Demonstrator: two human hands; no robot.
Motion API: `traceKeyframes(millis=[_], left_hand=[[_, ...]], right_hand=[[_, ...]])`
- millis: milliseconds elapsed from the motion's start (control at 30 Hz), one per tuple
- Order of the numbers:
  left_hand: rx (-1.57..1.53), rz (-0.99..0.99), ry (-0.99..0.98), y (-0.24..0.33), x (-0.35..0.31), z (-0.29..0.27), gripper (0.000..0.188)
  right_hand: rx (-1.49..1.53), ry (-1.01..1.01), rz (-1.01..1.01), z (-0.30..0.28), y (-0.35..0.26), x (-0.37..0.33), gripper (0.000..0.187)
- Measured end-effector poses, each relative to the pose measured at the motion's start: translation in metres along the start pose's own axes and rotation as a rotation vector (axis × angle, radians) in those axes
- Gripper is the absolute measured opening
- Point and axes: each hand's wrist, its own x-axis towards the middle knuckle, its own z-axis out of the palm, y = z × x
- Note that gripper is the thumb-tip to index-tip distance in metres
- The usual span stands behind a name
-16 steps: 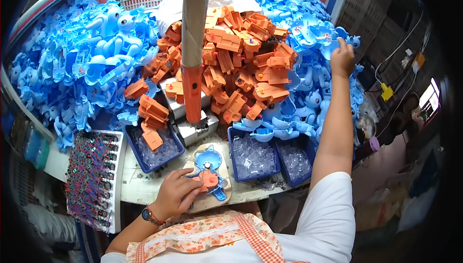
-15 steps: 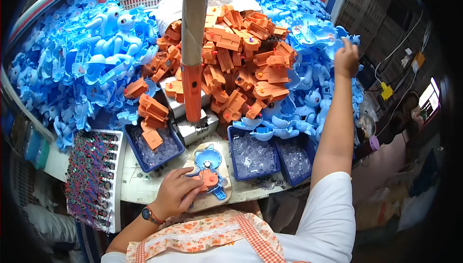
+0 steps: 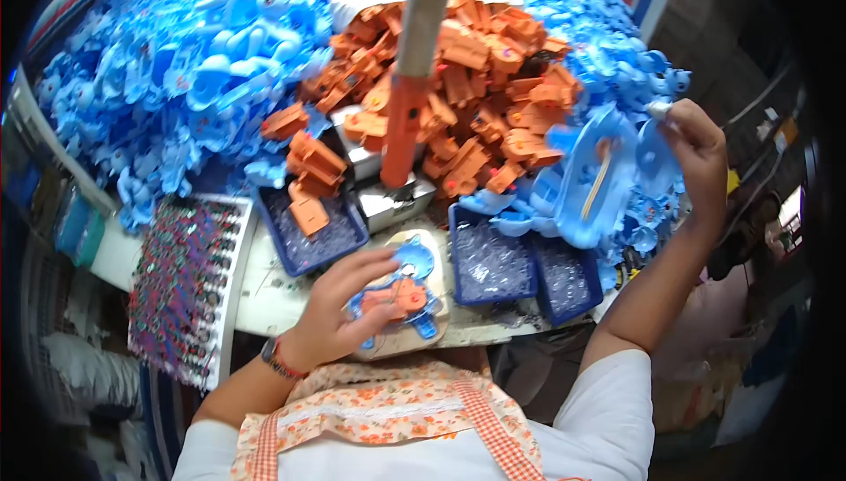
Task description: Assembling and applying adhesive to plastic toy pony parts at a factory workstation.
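Observation:
A blue toy shell half [image 3: 414, 261] lies on a light board [image 3: 438, 300] in front of me, with an orange plastic housing [image 3: 407, 298] seated in it. My left hand [image 3: 339, 305] rests over its left side, fingers stretched toward the head end and thumb by the housing. Out to the right, my raised right hand [image 3: 702, 155] has its fingers closed on another blue shell half [image 3: 590, 186], blurred by motion. A pale strip runs along that shell. At my right fingertips is a small white bit I cannot make out.
Orange housings [image 3: 467, 67] are heaped in the middle, between blue shell piles [image 3: 167, 67]. Blue bins [image 3: 493, 261] of small clear parts stand on the table. A white tray [image 3: 231, 296] of wired parts lies left. An orange-tipped post [image 3: 405, 128] hangs centrally.
My right hand has come away from the right-hand pile with a blue shell half. My left hand's fingers have spread apart over the shell on the board. The whole view has shifted.

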Motion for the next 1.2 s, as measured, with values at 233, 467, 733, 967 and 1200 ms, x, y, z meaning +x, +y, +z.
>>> traceKeyframes(millis=[233,467,733,967,1200], left_hand=[[-0.677,-0.554,-0.138,0.023,0.004,0.011,0.037],[-0.829,-0.745,0.494,-0.012,-0.055,-0.027,0.03],[-0.685,-0.887,0.452,-0.035,-0.092,-0.021,0.039],[-0.501,-0.759,0.343,-0.033,-0.079,0.0,0.038],[-0.263,-0.613,0.311,-0.028,-0.066,0.018,0.041]], right_hand=[[0.334,-0.356,-0.484,0.169,-0.079,-0.004,0.026],[0.204,-0.339,-0.443,0.215,-0.071,-0.067,0.025],[0.047,-0.671,-0.726,0.268,-0.102,-0.162,0.014],[0.328,-0.454,-0.338,0.272,-0.102,-0.152,0.013],[0.398,-0.251,-0.043,0.28,-0.119,-0.143,0.019]])
